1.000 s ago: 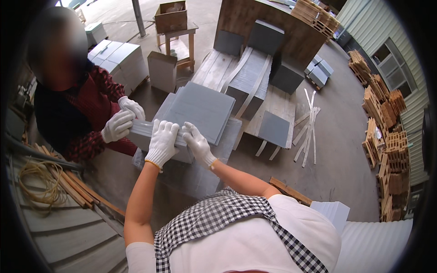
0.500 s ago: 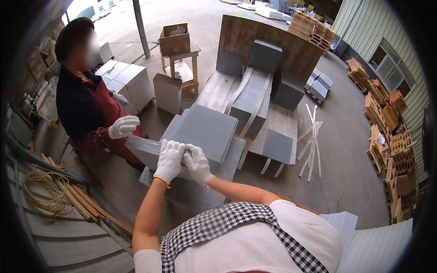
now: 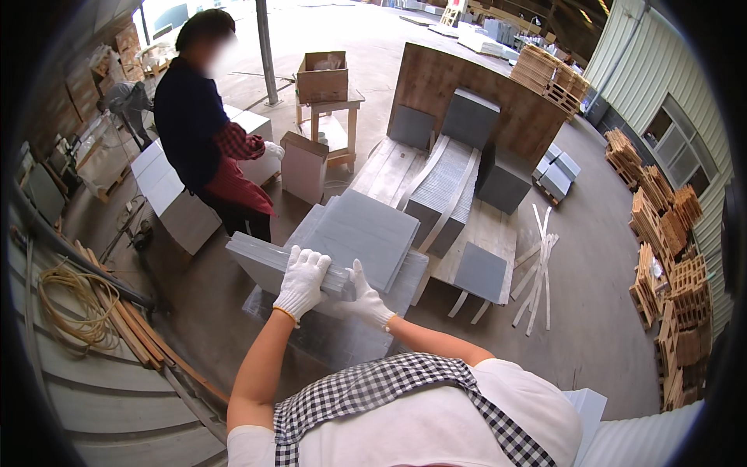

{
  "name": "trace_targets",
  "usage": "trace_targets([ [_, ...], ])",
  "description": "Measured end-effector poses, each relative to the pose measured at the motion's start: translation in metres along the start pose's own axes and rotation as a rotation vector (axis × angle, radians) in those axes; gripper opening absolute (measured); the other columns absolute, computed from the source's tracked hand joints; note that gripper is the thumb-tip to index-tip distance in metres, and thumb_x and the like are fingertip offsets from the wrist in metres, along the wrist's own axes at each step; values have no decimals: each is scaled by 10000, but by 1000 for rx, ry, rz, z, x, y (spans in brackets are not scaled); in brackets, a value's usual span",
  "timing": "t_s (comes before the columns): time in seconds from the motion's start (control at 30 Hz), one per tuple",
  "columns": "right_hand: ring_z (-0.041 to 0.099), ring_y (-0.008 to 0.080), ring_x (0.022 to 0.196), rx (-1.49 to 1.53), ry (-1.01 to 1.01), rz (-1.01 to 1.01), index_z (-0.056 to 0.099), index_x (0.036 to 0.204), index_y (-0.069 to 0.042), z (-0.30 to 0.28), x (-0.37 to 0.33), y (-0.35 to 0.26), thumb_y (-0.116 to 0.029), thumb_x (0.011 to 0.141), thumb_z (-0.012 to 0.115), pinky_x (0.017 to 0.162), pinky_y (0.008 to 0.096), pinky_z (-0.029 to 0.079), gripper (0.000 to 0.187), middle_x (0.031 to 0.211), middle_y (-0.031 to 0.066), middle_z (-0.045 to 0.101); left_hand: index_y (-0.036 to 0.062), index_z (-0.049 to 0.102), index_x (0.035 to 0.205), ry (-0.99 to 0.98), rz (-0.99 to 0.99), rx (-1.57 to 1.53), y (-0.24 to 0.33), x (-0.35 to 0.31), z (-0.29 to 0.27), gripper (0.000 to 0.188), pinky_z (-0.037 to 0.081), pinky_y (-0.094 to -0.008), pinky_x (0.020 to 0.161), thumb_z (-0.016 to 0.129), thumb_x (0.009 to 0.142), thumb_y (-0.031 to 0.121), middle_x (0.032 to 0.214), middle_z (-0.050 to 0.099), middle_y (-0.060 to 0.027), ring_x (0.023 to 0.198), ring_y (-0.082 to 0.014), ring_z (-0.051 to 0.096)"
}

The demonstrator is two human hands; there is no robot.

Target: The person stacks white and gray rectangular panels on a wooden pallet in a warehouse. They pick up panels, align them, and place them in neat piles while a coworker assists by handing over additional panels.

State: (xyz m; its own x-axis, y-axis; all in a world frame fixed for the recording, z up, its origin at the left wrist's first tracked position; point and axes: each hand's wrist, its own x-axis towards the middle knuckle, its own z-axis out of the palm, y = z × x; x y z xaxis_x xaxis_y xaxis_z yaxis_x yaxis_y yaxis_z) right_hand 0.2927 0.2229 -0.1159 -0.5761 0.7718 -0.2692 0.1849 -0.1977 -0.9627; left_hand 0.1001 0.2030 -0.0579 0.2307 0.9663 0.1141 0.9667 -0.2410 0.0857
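Several thin grey stone tiles (image 3: 261,255) stand together on edge in front of me, under a clear, shiny wrap. My left hand (image 3: 302,282), in a white knit glove, is closed over their top edge. At the right end of the tiles is my right hand (image 3: 367,302), gloved too. Its thumb points up and its fingers curl in against the tiles' near side, partly hidden. Just beyond lies a flat pile of larger grey tiles (image 3: 366,233), which neither hand holds. Both rest on a plastic-covered worktop (image 3: 331,338).
A co-worker in a red apron (image 3: 237,187) stands front left, by white blocks (image 3: 183,198). Ahead right, a wooden rack (image 3: 412,78) bears strapped tiles (image 3: 445,187). Loose white strips (image 3: 537,272) lie on the floor. A coiled hose (image 3: 74,311) is at left, pallets (image 3: 657,272) at right.
The co-worker has stepped back from the tiles and turned, drawing the gloved hand away. My right hand has slid from the top edge to the tiles' right end, thumb raised. My left hand stays on top.
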Motion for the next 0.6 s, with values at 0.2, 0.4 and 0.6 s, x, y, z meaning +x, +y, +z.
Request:
trace_targets([
  [0.2, 495, 240, 1368, -246, 75, -4, 2, 1608, -55, 20, 37, 49, -474, 652, 909, 1121, 331, 407, 1382, 1473, 158, 498, 131, 584, 1151, -9, 3, -1, 4, 1, -5, 653, 280, -505, 1159, 860, 568, 234, 1120, 594, -85, 1169, -295, 523],
  [0.4, 522, 220, 1340, -295, 82, 17, 159, 1575, -15, 21, 28, 37, -613, 633, 882, 1094, 321, 431, 1329, 1449, 141, 521, 133, 590, 1130, 10, 8, -5, 4, -4, -6, 628, 286, -490, 1154, 856, 571, 233, 1119, 593, -79, 1158, -295, 519],
  [0.6, 520, 197, 1331, -282, 72, 40, 198, 1555, -6, 21, 17, 10, -604, 627, 893, 1087, 308, 432, 1305, 1431, 125, 525, 134, 601, 1119, 35, 18, -53, 6, -3, -11, 587, 311, -472, 1126, 840, 588, 206, 1089, 605, -71, 1145, -286, 530],
])
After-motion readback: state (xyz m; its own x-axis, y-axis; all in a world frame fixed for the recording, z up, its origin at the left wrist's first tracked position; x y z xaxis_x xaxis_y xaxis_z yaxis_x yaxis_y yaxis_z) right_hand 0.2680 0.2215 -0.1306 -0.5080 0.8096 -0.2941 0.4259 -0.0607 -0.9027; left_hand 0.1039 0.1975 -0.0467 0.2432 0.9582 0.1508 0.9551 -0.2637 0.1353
